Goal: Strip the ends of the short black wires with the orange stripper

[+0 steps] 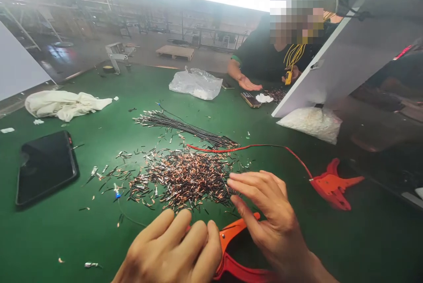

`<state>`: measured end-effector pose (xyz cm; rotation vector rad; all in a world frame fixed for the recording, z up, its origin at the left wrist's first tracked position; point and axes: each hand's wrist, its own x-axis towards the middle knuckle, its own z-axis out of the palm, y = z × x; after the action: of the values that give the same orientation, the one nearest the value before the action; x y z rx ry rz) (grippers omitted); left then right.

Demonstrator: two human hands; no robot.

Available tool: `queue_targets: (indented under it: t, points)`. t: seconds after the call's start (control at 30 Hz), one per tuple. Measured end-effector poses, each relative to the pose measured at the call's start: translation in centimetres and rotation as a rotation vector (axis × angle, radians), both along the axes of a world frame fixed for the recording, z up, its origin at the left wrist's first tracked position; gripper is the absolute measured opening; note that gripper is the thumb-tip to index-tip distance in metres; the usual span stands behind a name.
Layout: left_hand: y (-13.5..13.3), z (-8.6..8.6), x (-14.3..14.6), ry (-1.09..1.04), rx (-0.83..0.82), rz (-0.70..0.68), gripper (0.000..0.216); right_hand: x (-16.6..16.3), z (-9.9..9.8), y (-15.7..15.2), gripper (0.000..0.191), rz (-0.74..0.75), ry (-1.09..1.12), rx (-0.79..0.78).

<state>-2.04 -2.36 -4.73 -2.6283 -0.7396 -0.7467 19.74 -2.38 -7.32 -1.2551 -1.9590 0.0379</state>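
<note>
1. The left hand (175,250) is curled with its knuckles up; what its fingers close on is hidden. The plier-like tool (228,234), red and orange, emerges just beside it. A thin wire (130,219) with a blue fitting (118,195) runs towards this hand.
2. The right hand (269,212) is loosely open, thumb apart from the fingers, fingertips at the right edge of the pile of cut wire ends (191,177).
3. The tool looks rigid and fairly sturdy, best held by its handles. The cut ends should be very light and springy, prone to scatter; pinch one by its dark sleeve, sparing the bare copper.
4. Beyond the pile lies a bundle of black wires (188,126), probably flexible, to be gripped around the middle.
5. Right of the pile, a red wire (251,145) reaches an orange clamp-like tool (335,184) on the green worktop (370,239).
</note>
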Motion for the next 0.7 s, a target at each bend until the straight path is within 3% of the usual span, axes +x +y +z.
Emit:
queue_targets:
  t: [0.17,0.3,0.37,0.4,0.5,0.57,0.7]
  points:
    - [0.3,-1.4,0.5,-0.183,0.047,0.059,0.031,-0.1,0.0,-0.3,0.022,0.045,0.058,-0.021]
    - [0.6,-1.3,-0.5,-0.087,0.024,0.058,0.031,0.7,0.4,-0.6,0.013,0.146,0.05,-0.072]
    - [0.9,-1.2,-1.4,-0.057,0.012,0.081,0.027,1.5,0.9,-0.8,0.008,0.207,-0.02,-0.178]
    - [1.0,-1.2,-1.8,-0.046,-0.012,0.118,0.026,1.9,1.2,-1.0,0.012,0.224,-0.081,-0.256]
    - [1.4,-1.8,-2.8,-0.04,-0.029,0.156,0.026,3.0,1.4,-1.7,0.047,0.234,-0.358,-0.378]
    - [1.6,-2.4,-3.1,-0.068,-0.01,0.165,0.024,3.2,0.7,-2.3,0.053,0.228,-0.543,-0.28]
    - [1.7,-2.8,-3.2,-0.122,0.034,0.185,0.019,3.1,-1.8,-2.9,0.039,0.171,-0.703,0.008]
